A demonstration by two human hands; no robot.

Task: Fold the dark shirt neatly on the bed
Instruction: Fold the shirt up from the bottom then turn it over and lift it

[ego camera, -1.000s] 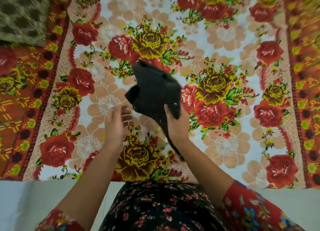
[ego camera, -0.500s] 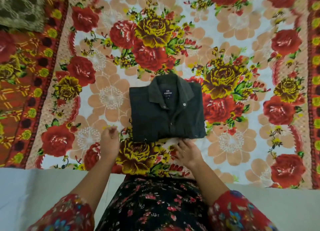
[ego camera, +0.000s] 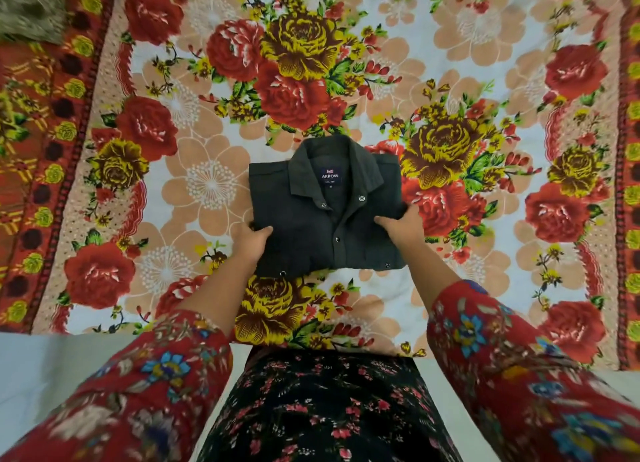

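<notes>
Left hand is clamped onto the left edge of the dark shirt. Its thumb is laid on top of the cloth, and the other fingers are tucked out of sight under the fold, so a pinch grip is what it looks like. Right hand is doing pretty much the mirror of that on the right edge, with the thumb stretched flat across the fabric and the fingers curled round the side. How far those fingers reach under can't be made out.

The shirt is folded into a compact, nearly square packet, so no real long axis can be picked. It's laid flat on the floral bedsheet, about mid-bed and straight ahead of the person. The collar is pointed away from the person and the folded bottom edge is nearest. The packet is turned very slightly, with its near-left corner sitting a bit closer than its near-right one. A navy label reading ARROW is shown inside the collar, but the smaller print under it is too tiny to read. A line of snap buttons is run down the front from far to near.

Further out, red floral sleeves are blurred and cut off by the lower frame. A black flowered garment is seen between them. A white strip is visible along the sheet's near edge. An olive patterned cloth is clipped by the top-left corner.
</notes>
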